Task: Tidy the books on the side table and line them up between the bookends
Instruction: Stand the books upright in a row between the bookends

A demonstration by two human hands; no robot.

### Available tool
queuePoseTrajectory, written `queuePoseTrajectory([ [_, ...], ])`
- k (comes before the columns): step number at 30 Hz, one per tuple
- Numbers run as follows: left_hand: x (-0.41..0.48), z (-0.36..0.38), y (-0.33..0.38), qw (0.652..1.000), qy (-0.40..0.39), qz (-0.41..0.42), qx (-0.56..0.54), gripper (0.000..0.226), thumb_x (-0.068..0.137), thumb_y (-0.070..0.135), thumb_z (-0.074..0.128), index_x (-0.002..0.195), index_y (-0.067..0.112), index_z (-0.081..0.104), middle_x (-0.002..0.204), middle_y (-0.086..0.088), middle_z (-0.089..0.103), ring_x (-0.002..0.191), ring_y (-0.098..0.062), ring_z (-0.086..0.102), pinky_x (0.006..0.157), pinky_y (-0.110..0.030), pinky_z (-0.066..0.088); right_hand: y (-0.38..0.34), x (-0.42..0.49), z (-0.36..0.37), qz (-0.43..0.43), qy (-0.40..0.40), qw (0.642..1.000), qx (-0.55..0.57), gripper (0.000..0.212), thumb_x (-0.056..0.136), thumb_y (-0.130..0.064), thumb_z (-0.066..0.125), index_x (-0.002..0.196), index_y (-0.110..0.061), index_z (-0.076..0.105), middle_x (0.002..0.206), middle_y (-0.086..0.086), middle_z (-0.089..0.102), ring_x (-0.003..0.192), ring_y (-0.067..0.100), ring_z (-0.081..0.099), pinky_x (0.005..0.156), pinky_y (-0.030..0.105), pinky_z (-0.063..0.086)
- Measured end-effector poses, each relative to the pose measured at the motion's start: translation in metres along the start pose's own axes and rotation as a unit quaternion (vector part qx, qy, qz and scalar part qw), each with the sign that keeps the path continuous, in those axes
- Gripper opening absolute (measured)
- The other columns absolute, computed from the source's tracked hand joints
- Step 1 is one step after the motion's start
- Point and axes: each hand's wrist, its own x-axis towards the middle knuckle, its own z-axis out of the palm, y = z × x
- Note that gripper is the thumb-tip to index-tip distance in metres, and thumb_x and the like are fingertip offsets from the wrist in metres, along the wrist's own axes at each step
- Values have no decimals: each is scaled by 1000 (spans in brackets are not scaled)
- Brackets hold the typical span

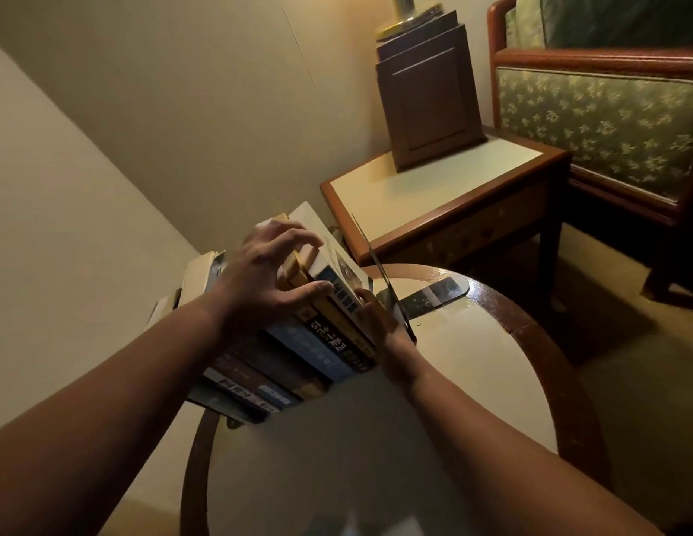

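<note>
Several books (298, 353) stand in a row, spines toward me, on the round side table (472, 365). My left hand (267, 276) lies over the tops of the books at the right end, fingers curled on a white-and-blue book (337, 261). My right hand (383, 326) presses flat against the outer side of that last book, between it and a dark metal bookend (391, 299) whose base (433, 295) lies on the tabletop. The left end of the row is partly hidden behind my left forearm; no left bookend is visible.
A square side table (445, 191) with a wooden box lamp base (430, 98) stands behind the round table. An armchair with green floral upholstery (600, 121) is at the right. A wall runs close along the left, behind the books.
</note>
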Motion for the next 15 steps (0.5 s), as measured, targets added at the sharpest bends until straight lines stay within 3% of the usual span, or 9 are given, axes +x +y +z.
queuePoseTrajectory([
  [2, 5, 5, -3, 1000, -18, -9, 16, 76, 74, 75, 51, 138, 33, 48, 147, -3, 42, 136, -29, 34, 105, -53, 37, 1, 2, -2, 13, -10, 1000, 6, 80, 55, -76, 80, 120, -33, 63, 111, 3, 74, 103, 25, 71, 92, 50, 56],
  [4, 8, 10, -3, 999, -24, -26, 11, 80, 73, 75, 49, 142, 35, 43, 155, -3, 33, 142, -32, 27, 108, -56, 33, 1, 4, -6, 18, -13, 999, -35, 84, 62, -79, 74, 130, -32, 60, 117, 5, 72, 107, 27, 70, 95, 52, 55],
  [9, 7, 13, 7, 999, 13, -51, -12, 72, 76, 70, 52, 137, 32, 52, 151, -1, 42, 139, -25, 35, 106, -54, 40, -14, 0, -12, 19, -32, 988, -150, 44, 96, -54, 54, 129, -26, 59, 110, 1, 72, 103, 20, 70, 89, 37, 58],
  [13, 9, 14, 8, 999, 8, -50, -14, 73, 74, 69, 51, 136, 30, 54, 150, -2, 44, 138, -26, 38, 106, -53, 40, -22, -13, -21, 43, -20, 947, -317, 63, 79, -75, 54, 126, -33, 60, 110, -1, 70, 102, 18, 67, 92, 47, 55],
  [15, 11, 14, 8, 999, 6, -48, -14, 75, 73, 69, 50, 136, 29, 54, 150, -3, 44, 137, -27, 38, 106, -52, 39, -18, -29, -26, 31, -16, 927, -374, 61, 82, -68, 61, 133, -36, 53, 122, 0, 66, 111, 19, 62, 95, 50, 53],
])
